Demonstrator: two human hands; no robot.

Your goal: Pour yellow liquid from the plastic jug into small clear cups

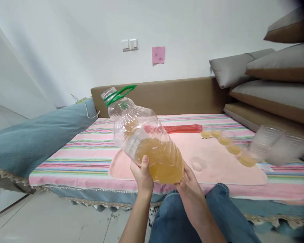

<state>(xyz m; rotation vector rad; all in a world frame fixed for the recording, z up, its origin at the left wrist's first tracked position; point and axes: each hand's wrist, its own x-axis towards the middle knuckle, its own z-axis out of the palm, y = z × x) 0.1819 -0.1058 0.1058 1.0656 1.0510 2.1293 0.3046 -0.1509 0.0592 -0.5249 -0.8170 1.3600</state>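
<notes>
1. Striped in pink, green and white, the bedspread point(91, 148) covers the bed in front of my knees, with a brown headboard point(172, 94) along the white wall behind it.
2. Grey and brown cushions point(273, 81) are stacked at the far right end of the bed, and a blue-grey quilt point(35, 138) is bunched at the left end.
3. A pale pink towel point(218, 165) lies flat on the bedspread, straight ahead of me.
4. The clear plastic jug point(144, 138) is up in the air over the near edge of the towel, tilted so its open neck and green carry handle point(119, 92) point up and to the left. Amber liquid sits pooled in its lower end, filling less than half.
5. My left hand point(143, 177) grips the jug's base from the near side, thumb pressed up against the plastic.
6. My right hand point(188, 184) cups the base from underneath on the right, fingers closed against it.
7. 2 empty clear plastic cups point(278, 145), blurred, stand at the right edge of the towel.
8. A row of small cups of amber liquid point(230, 143) curves across the towel's right side, well apart from the jug.
9. A red strip point(184, 128) lies along the towel's far edge; I cannot tell what it is.
10. A pink sticky note point(158, 54) is on the wall, beside a white switch point(129, 44).
</notes>
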